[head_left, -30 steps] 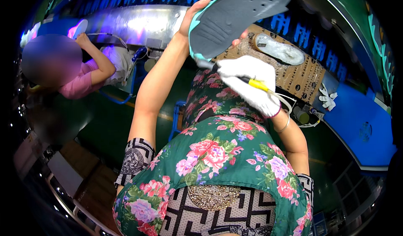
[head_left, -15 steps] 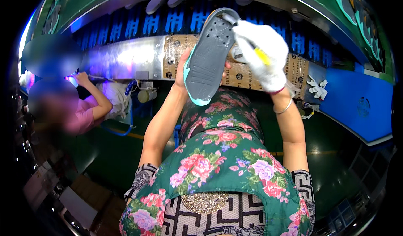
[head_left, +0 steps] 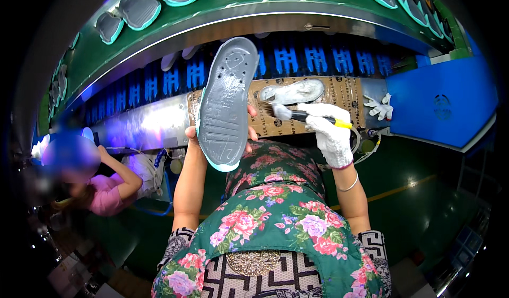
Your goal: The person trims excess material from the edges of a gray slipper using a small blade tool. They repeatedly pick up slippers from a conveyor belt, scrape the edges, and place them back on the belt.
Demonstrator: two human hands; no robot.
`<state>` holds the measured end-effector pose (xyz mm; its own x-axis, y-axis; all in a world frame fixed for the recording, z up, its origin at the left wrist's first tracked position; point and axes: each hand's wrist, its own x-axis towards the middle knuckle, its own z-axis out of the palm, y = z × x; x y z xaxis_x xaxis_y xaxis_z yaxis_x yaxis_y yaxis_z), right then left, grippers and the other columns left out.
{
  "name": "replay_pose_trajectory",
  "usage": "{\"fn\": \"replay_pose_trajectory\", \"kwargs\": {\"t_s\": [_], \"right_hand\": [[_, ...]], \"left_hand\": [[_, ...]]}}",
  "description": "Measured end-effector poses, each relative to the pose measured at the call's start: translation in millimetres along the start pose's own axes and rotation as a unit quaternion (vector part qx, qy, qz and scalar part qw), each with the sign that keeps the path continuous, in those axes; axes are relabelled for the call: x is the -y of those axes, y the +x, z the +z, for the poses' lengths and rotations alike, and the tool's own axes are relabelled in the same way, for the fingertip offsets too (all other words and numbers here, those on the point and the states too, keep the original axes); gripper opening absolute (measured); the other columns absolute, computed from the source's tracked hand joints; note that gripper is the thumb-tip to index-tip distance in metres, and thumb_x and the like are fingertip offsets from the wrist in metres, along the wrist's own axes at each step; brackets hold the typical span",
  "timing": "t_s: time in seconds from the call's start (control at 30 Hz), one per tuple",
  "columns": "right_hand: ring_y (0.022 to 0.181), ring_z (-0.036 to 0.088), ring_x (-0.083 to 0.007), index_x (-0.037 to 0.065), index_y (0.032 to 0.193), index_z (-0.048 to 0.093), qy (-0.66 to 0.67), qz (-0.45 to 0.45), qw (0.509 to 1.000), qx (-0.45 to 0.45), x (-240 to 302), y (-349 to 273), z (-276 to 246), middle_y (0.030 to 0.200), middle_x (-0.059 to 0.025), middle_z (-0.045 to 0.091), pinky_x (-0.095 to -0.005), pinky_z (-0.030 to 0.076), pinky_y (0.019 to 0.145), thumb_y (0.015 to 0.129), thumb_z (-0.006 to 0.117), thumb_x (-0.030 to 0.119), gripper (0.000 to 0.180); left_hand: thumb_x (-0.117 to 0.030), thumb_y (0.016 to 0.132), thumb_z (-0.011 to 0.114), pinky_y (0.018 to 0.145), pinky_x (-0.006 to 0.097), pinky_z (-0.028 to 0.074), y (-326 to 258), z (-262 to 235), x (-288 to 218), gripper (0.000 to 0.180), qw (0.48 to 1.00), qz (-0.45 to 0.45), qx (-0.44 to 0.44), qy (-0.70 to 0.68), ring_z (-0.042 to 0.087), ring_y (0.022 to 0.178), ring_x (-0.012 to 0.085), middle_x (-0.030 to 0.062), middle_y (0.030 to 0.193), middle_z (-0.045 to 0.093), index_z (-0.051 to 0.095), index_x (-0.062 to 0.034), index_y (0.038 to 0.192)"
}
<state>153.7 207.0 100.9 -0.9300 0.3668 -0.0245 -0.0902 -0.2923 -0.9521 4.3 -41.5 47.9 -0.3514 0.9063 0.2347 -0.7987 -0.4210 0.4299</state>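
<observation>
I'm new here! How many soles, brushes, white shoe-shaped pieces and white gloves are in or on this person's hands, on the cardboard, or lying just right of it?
Grey sole: 1
Brush: 1
White shoe-shaped piece: 1
White gloves: 2 (worn glove, loose glove)
Total: 5

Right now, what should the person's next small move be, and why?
I'd probably bring the brush to the grey sole for a light, evening stroke. The right hand holds the brush clear, near the white-smeared shoe piece, while the left hand holds the sole facing the camera. Its shine looks patchy, brightest above the middle, though I can't confirm wetness.
</observation>
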Motion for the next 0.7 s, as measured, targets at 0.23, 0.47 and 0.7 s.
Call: {"fn": "replay_pose_trajectory", "kwargs": {"t_s": [0.23, 0.47, 0.7], "right_hand": [[0.082, 0.071, -0.0174, -0.006, 0.105, 0.072, -0.008, 0.043, 0.982, -0.186, -39.0, -23.9, -38.4, 0.106, -0.0173, 0.073, -0.0250, 0.056, 0.072, 0.083, 0.069, -0.005, 0.023], [0.075, 0.066, -0.0109, -0.001, 0.104, 0.076, -0.110, 0.084, 0.968, -0.207, -73.1, -34.2, -41.6, 0.095, -0.0083, 0.075, -0.0234, 0.052, 0.066, 0.084, 0.075, 0.002, 0.019], [0.084, 0.067, -0.0119, -0.002, 0.105, 0.075, -0.049, 0.145, 0.968, -0.198, -91.7, -34.9, -36.2, 0.096, -0.0066, 0.074, -0.0244, 0.054, 0.075, 0.086, 0.075, 0.002, 0.020]], "left_hand": [[-0.076, 0.081, 0.061, 0.074, 0.051, 0.063, 189.1, 7.2, -40.9, 0.109, 0.990, 0.025, 0.122, -0.071, 0.060, 0.108, 0.0510, 0.0306, 0.142, 0.040, 0.023, -0.0053, 0.155], [-0.078, 0.092, 0.036, 0.112, 0.068, 0.030, 307.7, 25.6, 18.7, 0.101, 0.981, -0.068, -0.076, -0.167, 0.024, 0.143, 0.0546, 0.0303, 0.162, 0.009, -0.002, -0.0156, 0.161], [-0.032, 0.081, 0.079, 0.080, 0.039, 0.057, 226.5, 5.7, -86.4, 0.063, 0.713, 0.185, -0.315, 0.598, 0.066, 0.094, 0.0225, 0.0141, 0.118, 0.065, 0.059, -0.0022, 0.133]]}}
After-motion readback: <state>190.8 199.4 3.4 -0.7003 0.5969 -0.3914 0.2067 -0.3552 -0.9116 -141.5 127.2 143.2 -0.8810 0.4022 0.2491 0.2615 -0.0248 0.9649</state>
